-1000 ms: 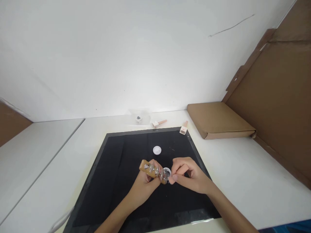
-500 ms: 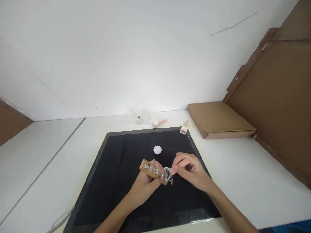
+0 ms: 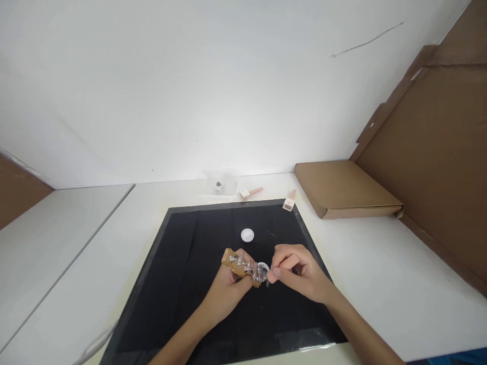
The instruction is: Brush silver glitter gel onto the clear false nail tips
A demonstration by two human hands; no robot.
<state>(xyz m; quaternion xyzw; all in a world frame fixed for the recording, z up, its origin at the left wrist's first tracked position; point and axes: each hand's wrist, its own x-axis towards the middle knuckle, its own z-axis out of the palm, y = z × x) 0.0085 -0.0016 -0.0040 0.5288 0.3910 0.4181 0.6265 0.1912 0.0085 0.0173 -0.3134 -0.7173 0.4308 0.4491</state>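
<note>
Dipping lower than half a second ago, the right hand [image 3: 302, 271] pinches the pink handle [image 3: 289, 262] beside the tan block [image 3: 227, 255], held in the left hand [image 3: 230, 291] over the mat [image 3: 182, 274]; work seems centred on the block's near end.

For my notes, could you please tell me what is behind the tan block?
Fingers of the left hand curl behind the tan block, and part of a white dish shows past the metal pieces. The rest of the dish is covered; its inside is unclear.
</note>
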